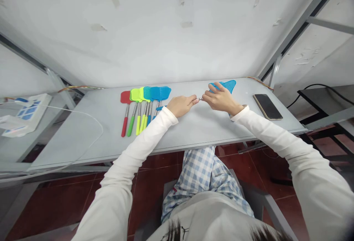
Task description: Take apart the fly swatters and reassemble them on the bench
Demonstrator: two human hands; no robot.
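Note:
Both my hands hold one blue fly swatter (230,85) level above the table. My left hand (181,105) is closed around its handle side, and a blue handle end shows just left of the wrist. My right hand (219,98) pinches the thin metal rod close to the mesh head, which is partly hidden behind the fingers. A short piece of shiny rod shows between the two hands. To the left lies a row of several fly swatters, among them a red fly swatter (126,97), a yellow-green fly swatter (135,94) and overlapping blue ones (160,93).
A phone (267,106) lies on the right of the grey table (96,130). At the far left a white power strip (27,114) trails a white cable (94,117). A white wall stands behind the table, with metal frame posts on both sides.

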